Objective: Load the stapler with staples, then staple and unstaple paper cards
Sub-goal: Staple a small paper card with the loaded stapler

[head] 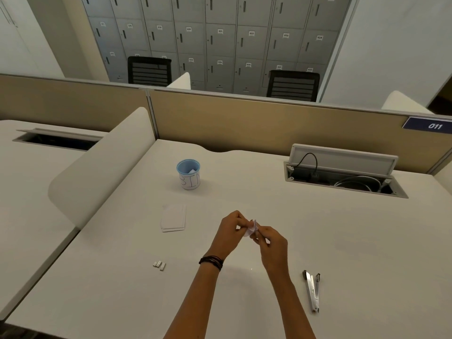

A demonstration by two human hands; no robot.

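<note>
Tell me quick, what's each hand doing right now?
Left hand: closed, pinching the bent paper card.
Right hand: closed, pinching the same card from the other side.

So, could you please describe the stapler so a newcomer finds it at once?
On the white desk, look near its right front. The stapler lies there, right of the person's right forearm. It is long, slim and silvery, unlike the flat white cards to the left.

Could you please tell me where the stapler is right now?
In the head view the stapler lies on the white desk at lower right, beside the right forearm, nearer the person than the open cable tray.
</note>
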